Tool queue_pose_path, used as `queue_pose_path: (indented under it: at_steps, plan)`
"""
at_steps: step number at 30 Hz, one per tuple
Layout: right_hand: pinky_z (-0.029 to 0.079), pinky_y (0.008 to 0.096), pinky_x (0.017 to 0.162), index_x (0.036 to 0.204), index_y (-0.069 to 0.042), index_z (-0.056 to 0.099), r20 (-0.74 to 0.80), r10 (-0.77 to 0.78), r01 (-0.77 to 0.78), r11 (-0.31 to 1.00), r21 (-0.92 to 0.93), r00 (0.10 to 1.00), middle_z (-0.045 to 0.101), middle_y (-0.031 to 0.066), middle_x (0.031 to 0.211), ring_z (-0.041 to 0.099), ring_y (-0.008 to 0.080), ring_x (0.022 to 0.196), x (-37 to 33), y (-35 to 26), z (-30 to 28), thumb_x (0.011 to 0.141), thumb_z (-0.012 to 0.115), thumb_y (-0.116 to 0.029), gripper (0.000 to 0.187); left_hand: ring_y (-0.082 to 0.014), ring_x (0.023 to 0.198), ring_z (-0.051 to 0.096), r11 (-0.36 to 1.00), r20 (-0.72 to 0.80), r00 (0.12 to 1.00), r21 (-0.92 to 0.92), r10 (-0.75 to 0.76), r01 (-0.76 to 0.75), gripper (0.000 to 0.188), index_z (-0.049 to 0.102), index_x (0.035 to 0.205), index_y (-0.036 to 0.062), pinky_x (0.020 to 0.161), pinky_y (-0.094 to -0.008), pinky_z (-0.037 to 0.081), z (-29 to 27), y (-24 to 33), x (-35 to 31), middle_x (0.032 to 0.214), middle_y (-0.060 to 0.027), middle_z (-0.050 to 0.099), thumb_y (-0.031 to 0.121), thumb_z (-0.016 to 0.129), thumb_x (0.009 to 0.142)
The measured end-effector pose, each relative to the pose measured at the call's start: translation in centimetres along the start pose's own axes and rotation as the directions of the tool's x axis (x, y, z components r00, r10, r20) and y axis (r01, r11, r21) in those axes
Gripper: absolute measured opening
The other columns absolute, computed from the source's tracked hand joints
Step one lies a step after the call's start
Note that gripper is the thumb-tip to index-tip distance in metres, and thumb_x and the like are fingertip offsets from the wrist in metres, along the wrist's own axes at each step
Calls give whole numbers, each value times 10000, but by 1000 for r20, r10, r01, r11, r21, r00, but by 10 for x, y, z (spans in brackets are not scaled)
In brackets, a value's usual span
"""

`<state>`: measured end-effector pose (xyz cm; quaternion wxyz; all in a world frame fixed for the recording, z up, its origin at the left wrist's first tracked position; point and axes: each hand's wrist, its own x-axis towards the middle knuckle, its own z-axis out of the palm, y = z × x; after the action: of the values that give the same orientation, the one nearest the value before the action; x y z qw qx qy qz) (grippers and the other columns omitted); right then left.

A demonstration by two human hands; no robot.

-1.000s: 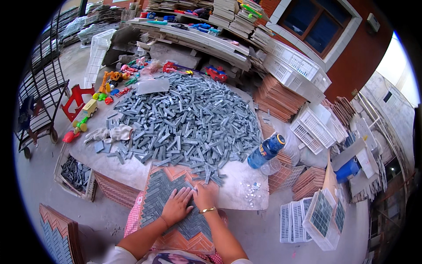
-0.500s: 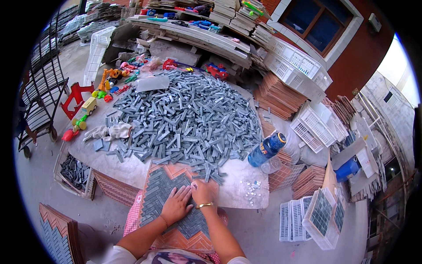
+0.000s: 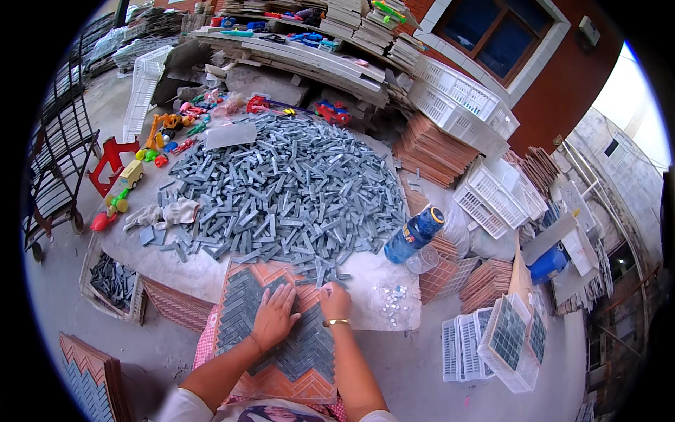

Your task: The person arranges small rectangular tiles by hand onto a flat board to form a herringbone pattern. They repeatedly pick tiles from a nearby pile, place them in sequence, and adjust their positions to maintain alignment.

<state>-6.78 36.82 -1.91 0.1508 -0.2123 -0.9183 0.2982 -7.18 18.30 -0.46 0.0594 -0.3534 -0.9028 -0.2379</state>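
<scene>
On my lap lies an orange herringbone tray (image 3: 271, 388), most of its slots filled with slim grey tile strips (image 3: 309, 354). My left hand (image 3: 276, 314) rests flat on the strips near the middle, its fingers stretched toward the tray's far edge. Over the tray's right edge, my right hand (image 3: 335, 301) is closed, its fingers curled; anything inside it is hidden. Just beyond the right hand begins a large heap of loose grey strips (image 3: 281, 190) on the pale table. Bare orange slots show at the tray's near end and around its far right corner.
Right of the heap stand a blue bottle (image 3: 415, 235) and a clear cup (image 3: 422, 260), with small white chips (image 3: 395, 299) nearer me. White gloves (image 3: 163, 213) and toys lie left. A crate of dark strips (image 3: 112, 281), stacked trays (image 3: 91, 373) and white crates (image 3: 467, 344) surround the table.
My right hand has moved right, away from my left hand, to the tray's right edge. The left hand stays flat on the strips, slightly farther up. The whole view has shifted a little.
</scene>
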Motion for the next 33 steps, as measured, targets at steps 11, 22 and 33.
queue_pose_path:
  at_steps: [11, 22, 33]
  plan:
    - [505, 314, 643, 966, -13, 609, -77, 72, -42, 940, 338, 994, 661, 104, 792, 634, 190, 680, 2, 13, 18, 735, 663, -113, 258, -282, 1299, 320, 1000, 22, 999, -8, 24, -24, 607, 396, 1293, -21, 1075, -461, 222, 8, -6, -6, 1368, -147, 383, 338, 557, 831]
    - [482, 338, 706, 874, -30, 631, 361, -224, 109, 944, 312, 905, 651, 138, 839, 627, 268, 766, 9, 8, -40, 802, 580, -102, 113, -283, 1310, 306, 999, 31, 1000, -35, -3, 4, 610, 392, 1303, -4, 1081, -461, 211, 5, -5, -7, 1384, -139, 368, 293, 589, 808]
    - [472, 382, 681, 855, -37, 600, 264, -339, 322, 941, 107, 903, 610, 130, 802, 590, 311, 782, 6, 2, -2, 700, 659, -79, 171, -287, 1299, 315, 1000, 47, 999, 12, 9, -9, 612, 371, 1316, 2, 1076, -458, 214, 5, -6, -6, 1374, -150, 374, 303, 565, 820]
